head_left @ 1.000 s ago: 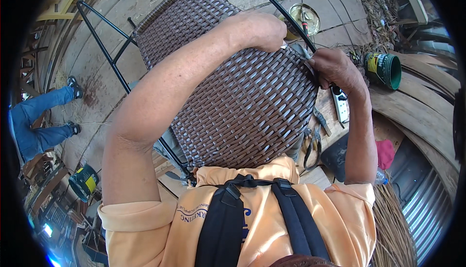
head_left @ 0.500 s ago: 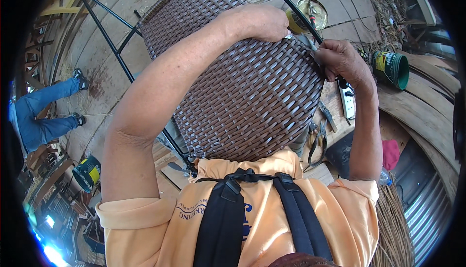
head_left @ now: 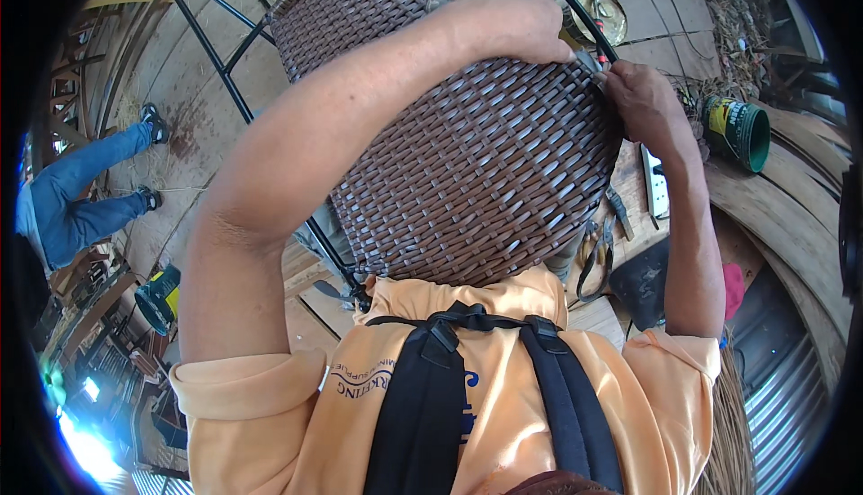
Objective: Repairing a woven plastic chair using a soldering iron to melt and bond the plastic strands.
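Note:
A brown woven wicker seat or panel point(head_left: 467, 167) on a black metal frame point(head_left: 211, 54) lies across my lap. Over its far right edge reaches my left hand point(head_left: 526, 23), its fingers curled in toward the rim. My right hand point(head_left: 643, 99) is closed at the same edge, beside a black frame bar point(head_left: 575, 9). In the narrow gap between the hands, a small greyish piece point(head_left: 589, 63) shows. I cannot make out what it is or what either hand grips, since the fingers hide it.
A round tin point(head_left: 613, 17) stands beyond the bar. To the right are a green bucket point(head_left: 742, 135) and a white power strip point(head_left: 656, 185). Hand tools point(head_left: 593, 248) lie beside my lap. Another person in jeans point(head_left: 85, 167) is at the left, near a second green bucket point(head_left: 160, 297).
The woven piece and both hands have shifted slightly to the right in view. My left hand has come closer to the right one at the edge.

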The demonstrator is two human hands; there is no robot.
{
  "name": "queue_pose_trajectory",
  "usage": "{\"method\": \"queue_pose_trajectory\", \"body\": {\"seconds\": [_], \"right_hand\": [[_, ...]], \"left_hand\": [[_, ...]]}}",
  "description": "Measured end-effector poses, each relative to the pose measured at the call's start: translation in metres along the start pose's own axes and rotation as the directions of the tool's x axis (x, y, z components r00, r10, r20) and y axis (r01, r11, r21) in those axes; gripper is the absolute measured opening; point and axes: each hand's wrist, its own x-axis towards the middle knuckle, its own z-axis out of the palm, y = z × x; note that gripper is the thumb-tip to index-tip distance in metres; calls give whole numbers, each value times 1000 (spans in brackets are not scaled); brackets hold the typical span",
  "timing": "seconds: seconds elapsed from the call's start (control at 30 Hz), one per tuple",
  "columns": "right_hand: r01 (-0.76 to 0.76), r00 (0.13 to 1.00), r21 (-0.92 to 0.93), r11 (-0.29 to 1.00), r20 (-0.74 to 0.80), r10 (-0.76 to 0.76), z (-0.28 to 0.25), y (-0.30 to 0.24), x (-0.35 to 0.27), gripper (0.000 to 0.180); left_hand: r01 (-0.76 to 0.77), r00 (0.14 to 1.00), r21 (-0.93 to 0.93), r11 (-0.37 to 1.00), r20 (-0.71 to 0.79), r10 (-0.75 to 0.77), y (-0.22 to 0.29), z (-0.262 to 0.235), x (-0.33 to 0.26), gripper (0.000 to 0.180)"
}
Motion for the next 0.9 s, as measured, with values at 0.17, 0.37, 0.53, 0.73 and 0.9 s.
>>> {"method": "queue_pose_trajectory", "body": {"seconds": [0.17, 0.37, 0.53, 0.73, 0.9], "right_hand": [[-83, 997, -138, 987, -18, 81, 11, -1, 10, 33], [-154, 988, 16, 988, -17, 154, -1, -9, 11, 32], [-124, 980, 177, 976, -129, 148, 0, -9, -7, 28], [-156, 971, 42, 987, -177, 161, 7, -18, 13, 28], [-221, 863, 382, 897, -353, 362, 9, -33, -9, 50]], "left_hand": [[121, 990, 58, 991, 66, -125, 8, -62, -18, 31], [120, 991, -28, 992, 71, -117, 0, -57, -8, 29], [-26, 987, 127, 992, -155, 46, -15, -9, -7, 38], [-22, 999, 119, 993, -36, 26, -2, -9, -5, 27], [-131, 991, -66, 989, 16, 132, -10, -4, 23, 33]]}}
